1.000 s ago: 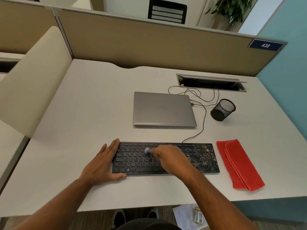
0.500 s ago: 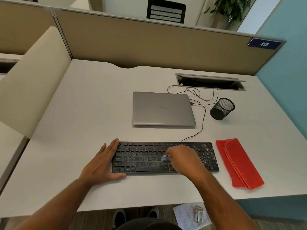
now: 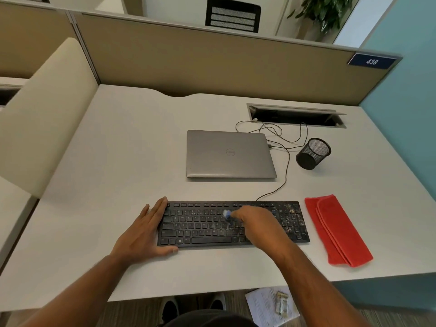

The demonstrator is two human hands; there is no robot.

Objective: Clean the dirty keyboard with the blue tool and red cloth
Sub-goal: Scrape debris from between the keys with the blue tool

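Left hand (image 3: pixel 144 234), fingers straight and together, lies flat against the left end of the black, crumb-speckled keyboard (image 3: pixel 203 226); right hand (image 3: pixel 257 224) pinches the blurred small blue tool (image 3: pixel 227 214) over the middle keys, its handle hidden; the folded red cloth (image 3: pixel 337 230) lies right of the keyboard.

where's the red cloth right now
In the head view, the red cloth lies folded on the desk, just right of the keyboard, untouched by both hands.
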